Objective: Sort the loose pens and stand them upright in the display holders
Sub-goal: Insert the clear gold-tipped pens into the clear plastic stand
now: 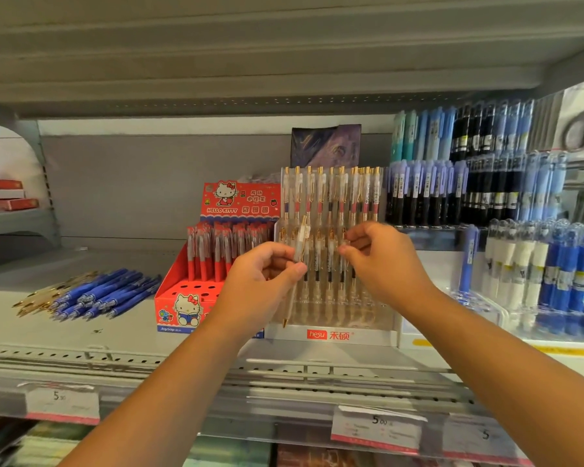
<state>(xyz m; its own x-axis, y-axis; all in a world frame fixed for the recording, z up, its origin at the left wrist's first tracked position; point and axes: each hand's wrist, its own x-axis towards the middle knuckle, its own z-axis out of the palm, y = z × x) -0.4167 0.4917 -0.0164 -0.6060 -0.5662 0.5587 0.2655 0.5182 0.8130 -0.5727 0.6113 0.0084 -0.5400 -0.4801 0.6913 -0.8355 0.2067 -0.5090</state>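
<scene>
The left hand (263,278) pinches a clear pen (300,241), tilted before the clear holder (368,318) — the right hand (385,261) curls among its standing pens (319,197), grip unclear — loose pens (88,293) lie left on the shelf (132,332).

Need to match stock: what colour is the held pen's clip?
Gold; pen shows best in head view.

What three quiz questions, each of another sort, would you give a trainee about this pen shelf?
1. True or false: the left hand holds a blue pen.
2. The loose blue pens lie: A) left of the red box; B) in a basket; C) on the floor.
3. Which Latin word is printed on the clear holder's base?
Key: 1 false, it holds a clear pen with gold trim; 2 A; 3 hesu.
</scene>
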